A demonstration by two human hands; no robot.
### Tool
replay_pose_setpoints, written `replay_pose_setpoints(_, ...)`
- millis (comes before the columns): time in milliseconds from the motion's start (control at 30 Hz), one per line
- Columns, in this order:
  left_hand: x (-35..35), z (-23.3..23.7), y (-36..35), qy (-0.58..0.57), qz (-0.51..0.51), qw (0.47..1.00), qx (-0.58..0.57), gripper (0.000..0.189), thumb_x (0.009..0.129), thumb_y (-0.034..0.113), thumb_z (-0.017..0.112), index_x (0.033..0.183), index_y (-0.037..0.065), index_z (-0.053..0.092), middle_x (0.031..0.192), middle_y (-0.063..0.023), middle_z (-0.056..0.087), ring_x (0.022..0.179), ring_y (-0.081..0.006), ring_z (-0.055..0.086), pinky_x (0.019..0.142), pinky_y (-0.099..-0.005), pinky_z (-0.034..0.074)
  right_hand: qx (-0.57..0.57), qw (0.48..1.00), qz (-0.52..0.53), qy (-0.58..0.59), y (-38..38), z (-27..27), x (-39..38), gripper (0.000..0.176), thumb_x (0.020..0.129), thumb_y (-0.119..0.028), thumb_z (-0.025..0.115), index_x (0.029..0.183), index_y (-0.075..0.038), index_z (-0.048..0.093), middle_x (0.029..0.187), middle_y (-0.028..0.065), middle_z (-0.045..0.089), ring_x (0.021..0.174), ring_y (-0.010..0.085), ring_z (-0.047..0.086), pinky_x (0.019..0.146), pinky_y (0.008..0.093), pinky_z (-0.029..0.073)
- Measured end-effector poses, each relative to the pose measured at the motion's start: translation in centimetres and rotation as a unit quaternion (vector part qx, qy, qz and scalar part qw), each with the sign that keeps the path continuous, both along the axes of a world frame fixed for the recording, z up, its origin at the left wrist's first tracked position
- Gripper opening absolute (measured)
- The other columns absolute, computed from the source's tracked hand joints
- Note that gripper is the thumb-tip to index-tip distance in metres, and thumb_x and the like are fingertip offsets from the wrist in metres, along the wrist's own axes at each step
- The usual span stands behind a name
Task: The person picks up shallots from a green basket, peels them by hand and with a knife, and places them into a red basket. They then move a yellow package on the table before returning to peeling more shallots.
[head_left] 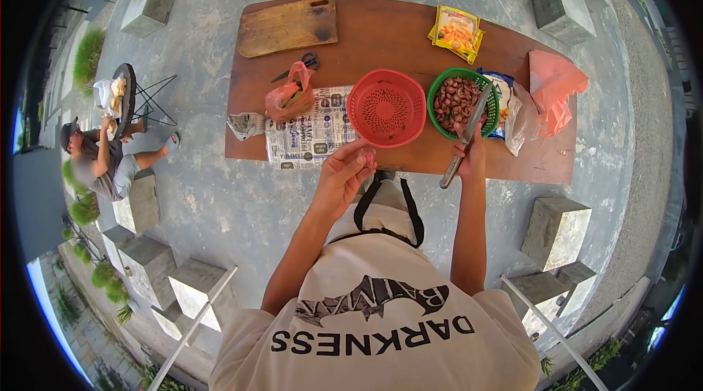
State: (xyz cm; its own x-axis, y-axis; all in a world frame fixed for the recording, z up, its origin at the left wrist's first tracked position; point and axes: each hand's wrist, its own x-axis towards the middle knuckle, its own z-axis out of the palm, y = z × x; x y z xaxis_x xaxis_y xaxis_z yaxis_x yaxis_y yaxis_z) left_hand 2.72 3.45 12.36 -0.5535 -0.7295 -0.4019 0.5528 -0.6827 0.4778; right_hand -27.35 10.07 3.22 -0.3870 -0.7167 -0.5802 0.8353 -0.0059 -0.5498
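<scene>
My left hand (342, 180) pinches a pinkish peeled shallot (368, 157) between thumb and fingers, just below the near rim of a red plastic basket (364, 135). That basket holds only a few small dark bits on its perforated bottom. On the right, my right hand (474, 154) is closed round a knife (480, 109), its blade slanting up over a green basket (433, 118). Reddish-brown shallots (455, 97) fill the green basket, and my right fingertips overlap its near edge.
The brown table (381, 25) bears a cutting board (282, 28), scissors (299, 66), a red plastic bag (289, 102), printed paper (307, 138), yellow packets (457, 31) and a pink bag (556, 83). Concrete blocks (556, 230) stand around. A person (110, 160) sits far left.
</scene>
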Motion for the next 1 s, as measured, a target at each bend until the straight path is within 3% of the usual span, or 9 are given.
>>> replay_pose_setpoints(67,2.0,0.1,1.0,-0.004,0.008,1.0,-0.023,0.021,0.089,0.002,0.058,0.109,-0.001,0.059,0.101,-0.0097,0.063,0.089,-0.0164,0.063,0.083,-0.0274,0.054,-0.027,0.999,-0.019,-0.041,0.4,-2.0,-0.4,0.035,0.096,-0.042,0.047,0.11,-0.01,0.049,0.106,0.0106,0.064,0.051,0.007,0.043,0.038,0.017,0.034)
replay_pose_setpoints(100,3.0,-0.2,1.2,-0.007,0.004,1.0,-0.02,0.021,0.089,0.002,0.058,0.109,-0.001,0.059,0.101,-0.0097,0.063,0.089,-0.0164,0.063,0.083,-0.0274,0.054,-0.024,0.998,-0.023,-0.045,0.4,-2.0,0.1,0.035,0.096,-0.042,0.047,0.11,-0.01,0.049,0.106,0.0106,0.064,0.051,0.007,0.043,0.038,0.017,0.034)
replay_pose_setpoints(200,5.8,-1.7,1.8,-0.002,0.024,0.999,-0.028,0.018,0.086,-0.001,0.061,0.103,0.0,0.061,0.098,-0.0109,0.064,0.088,-0.0185,0.064,0.084,-0.0309,0.053,-0.062,0.998,-0.009,-0.028,1.0,-1.8,1.0,0.035,0.097,-0.04,0.045,0.117,-0.012,0.048,0.124,0.0116,0.057,0.055,0.0057,0.046,0.04,0.0162,0.036)
replay_pose_setpoints(367,12.9,-2.6,-0.4,0.006,0.01,1.0,-0.008,0.02,0.083,-0.004,0.063,0.103,0.001,0.061,0.096,-0.0101,0.064,0.088,-0.0178,0.064,0.082,-0.0308,0.053,-0.101,0.992,-0.074,-0.015,1.5,-2.8,3.7,0.039,0.096,-0.037,0.047,0.13,-0.018,0.044,0.13,0.0113,0.052,0.056,0.0054,0.046,0.043,0.0154,0.038)
replay_pose_setpoints(433,17.2,-2.5,-2.1,-0.021,-0.014,0.998,-0.059,0.018,0.084,0.0,0.063,0.102,0.001,0.06,0.095,-0.0078,0.064,0.087,-0.0154,0.063,0.081,-0.0275,0.053,-0.109,0.984,-0.138,-0.004,1.5,-2.8,5.6,0.038,0.096,-0.032,0.05,0.132,-0.022,0.043,0.128,0.0108,0.053,0.057,0.0053,0.045,0.043,0.0154,0.039)
replay_pose_setpoints(633,34.4,-1.5,-7.6,-0.119,-0.037,0.989,-0.084,0.027,0.075,-0.014,0.064,0.098,0.0,0.061,0.09,-0.0097,0.064,0.083,-0.0173,0.062,0.081,-0.0315,0.052,-0.164,0.957,-0.224,0.078,1.1,-2.6,19.1,0.037,0.096,-0.026,0.05,0.133,-0.022,0.044,0.124,0.0097,0.055,0.058,0.0054,0.044,0.044,0.0153,0.038)
replay_pose_setpoints(733,40.8,-0.6,-10.8,-0.212,-0.056,0.969,-0.111,0.026,0.074,-0.016,0.061,0.095,-0.001,0.062,0.088,-0.0092,0.064,0.084,-0.0169,0.062,0.081,-0.0317,0.053,-0.092,0.963,-0.25,0.045,0.4,-2.1,28.0,0.039,0.098,-0.025,0.046,0.135,-0.017,0.041,0.118,0.0087,0.057,0.057,0.0047,0.043,0.042,0.0153,0.035)
replay_pose_setpoints(900,40.1,1.2,-21.8,-0.246,-0.223,0.93,-0.16,0.026,0.074,-0.013,0.065,0.097,-0.002,0.061,0.09,-0.0097,0.065,0.086,-0.0186,0.063,0.082,-0.0329,0.053,0.03,0.976,-0.195,0.091,-6.1,5.5,41.3,0.043,0.1,-0.029,0.041,0.139,-0.011,0.037,0.097,0.0045,0.059,0.047,0.0036,0.037,0.038,0.016,0.03)
replay_pose_setpoints(1000,36.5,1.3,-27.1,-0.183,-0.239,0.939,-0.165,0.03,0.073,-0.015,0.062,0.099,-0.001,0.062,0.09,-0.0088,0.063,0.086,-0.0178,0.063,0.081,-0.0335,0.053,0.047,0.979,-0.038,0.193,-11.8,9.1,47.1,0.052,0.099,-0.034,0.042,0.143,-0.008,0.031,0.075,0.003,0.053,0.041,0.002,0.033,0.036,0.0162,0.028)
